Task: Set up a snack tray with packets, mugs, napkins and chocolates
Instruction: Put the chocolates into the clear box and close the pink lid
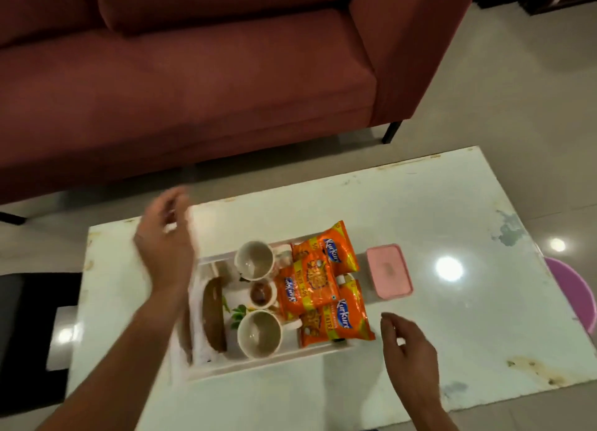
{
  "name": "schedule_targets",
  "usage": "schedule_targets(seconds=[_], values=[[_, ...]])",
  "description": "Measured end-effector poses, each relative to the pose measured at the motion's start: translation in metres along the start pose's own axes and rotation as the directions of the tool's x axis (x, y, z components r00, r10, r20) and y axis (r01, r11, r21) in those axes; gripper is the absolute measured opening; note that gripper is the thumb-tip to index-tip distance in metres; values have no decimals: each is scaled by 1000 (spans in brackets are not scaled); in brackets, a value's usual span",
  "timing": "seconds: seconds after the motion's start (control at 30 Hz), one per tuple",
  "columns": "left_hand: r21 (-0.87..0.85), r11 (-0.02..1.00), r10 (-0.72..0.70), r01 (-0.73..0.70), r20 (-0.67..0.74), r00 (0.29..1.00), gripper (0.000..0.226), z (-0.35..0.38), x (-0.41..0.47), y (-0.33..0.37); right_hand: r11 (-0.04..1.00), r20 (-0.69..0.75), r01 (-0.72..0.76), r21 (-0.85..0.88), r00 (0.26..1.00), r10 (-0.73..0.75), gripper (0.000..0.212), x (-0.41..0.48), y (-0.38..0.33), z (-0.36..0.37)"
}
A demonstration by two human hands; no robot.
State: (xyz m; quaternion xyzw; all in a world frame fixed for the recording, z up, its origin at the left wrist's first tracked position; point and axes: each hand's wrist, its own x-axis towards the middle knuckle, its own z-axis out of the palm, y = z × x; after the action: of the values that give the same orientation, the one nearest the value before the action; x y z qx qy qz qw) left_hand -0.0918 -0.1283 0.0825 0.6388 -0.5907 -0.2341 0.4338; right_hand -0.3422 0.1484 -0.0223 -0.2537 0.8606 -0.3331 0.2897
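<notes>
A dark red sofa (181, 84) fills the far side of the view, and in front of it lies the pale glossy worktop (436, 204) that carries everything; on its near-left part sits the white tray (258, 367), placed within easy reach of both arms, probably so that it can be filled from either side; along the tray's left stretch lies a brown folded strip (214, 314), possibly the napkins, though I cannot tell for sure; three orange snack packets (323, 282) overlap one another at the tray's right end, laid flat so the printed fronts face up; two white mugs, one farther (255, 259) and one nearer (260, 333), stand upright with handles turned toward the packets, and between them sits a small cup (262, 294) with something dark inside, likely the chocolates; just beside the tray, to the right on the worktop, rests a pink lidded box (389, 270), apart from the tray and so apparently no part of the setting; the left hand (164, 236) hovers blurred above the tray's far-left corner, fingers loosely spread and gripping nothing; the right hand (408, 349) hangs near the packets' right edge, relaxed and empty, touching nothing; the tray looks close to fully set.
</notes>
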Motion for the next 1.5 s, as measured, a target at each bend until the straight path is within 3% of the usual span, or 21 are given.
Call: schedule_targets(seconds=[0.07, 0.17, 0.3, 0.4, 0.63, 1.0, 1.03, 1.1, 1.17, 1.23, 1.3, 1.4, 1.5], values=[[156, 920, -365, 360, 0, 931, 28, -71, 2, -80, 982, 85, -173, 78, 982, 167, 21, -4, -4, 15], [271, 741, -668, 615, 195, 718, 25, -117, -16, -161, 908, 232, -350, 230, 926, 298, 37, 6, -16, 34], [181, 600, -777, 780, 367, 512, 20, -126, -40, -187, 858, 284, -413, 305, 900, 332, 55, 19, -30, 51], [145, 551, -779, 822, 441, 445, 23, -118, -51, -195, 835, 275, -427, 347, 898, 344, 61, 19, -26, 61], [61, 610, -720, 790, 457, 521, 12, -110, -59, -231, 824, 225, -425, 374, 904, 364, 65, 8, -30, 68], [66, 628, -710, 776, 457, 536, 13, -113, -56, -244, 813, 257, -508, 286, 858, 445, 83, 3, -45, 65], [63, 629, -709, 775, 455, 538, 13, -112, -57, -243, 828, 211, -502, 248, 863, 460, 85, 3, -48, 63], [56, 622, -715, 781, 448, 537, 14, -112, -58, -243, 908, -12, -417, 41, 909, 418, 88, 2, -53, 53], [50, 612, -722, 789, 443, 532, 14, -111, -59, -244, 935, -307, -288, -204, 926, 219, 84, 3, -54, 34], [42, 606, -726, 795, 438, 530, 13, -110, -58, -245, 940, -452, -162, -301, 892, 9, 62, 16, -55, 17], [36, 608, -725, 793, 432, 536, 13, -110, -58, -246, 931, -374, -81, -357, 925, -63, 60, 37, -60, 10], [44, 615, -724, 788, 428, 541, 12, -109, -59, -246, 857, -140, -37, -515, 989, -41, 74, 64, -66, 17], [52, 618, -726, 785, 421, 544, 13, -109, -59, -242, 814, -77, -23, -581, 997, -27, 69, 74, -59, 21]])
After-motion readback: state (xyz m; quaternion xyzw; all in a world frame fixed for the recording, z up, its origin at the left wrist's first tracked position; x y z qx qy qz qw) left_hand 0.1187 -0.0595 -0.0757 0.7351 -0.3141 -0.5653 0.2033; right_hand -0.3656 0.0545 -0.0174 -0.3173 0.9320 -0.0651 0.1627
